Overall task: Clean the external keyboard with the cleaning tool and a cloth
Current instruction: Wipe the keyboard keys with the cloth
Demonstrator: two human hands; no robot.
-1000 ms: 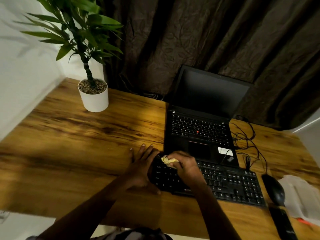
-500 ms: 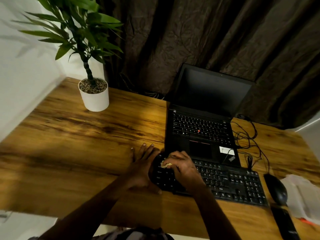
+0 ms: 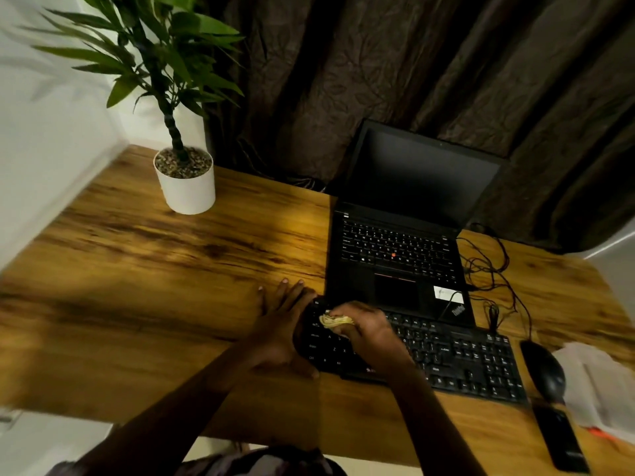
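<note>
A black external keyboard (image 3: 457, 359) lies on the wooden desk in front of an open laptop. My right hand (image 3: 369, 333) is closed around a crumpled yellowish cloth (image 3: 335, 320) and presses it onto the keys at the keyboard's upper left. My left hand (image 3: 280, 326) lies flat with fingers spread on the desk, its palm and thumb against the keyboard's left end. No separate cleaning tool shows.
The black laptop (image 3: 398, 255) stands open just behind the keyboard. A potted plant (image 3: 187, 182) sits at the back left. A black mouse (image 3: 543, 371), tangled cables (image 3: 491, 269), a dark phone-like slab (image 3: 560, 438) and white paper (image 3: 601, 383) crowd the right side.
My right hand with the cloth has shifted back and forth over the keyboard's left keys. My left hand has stayed put.
</note>
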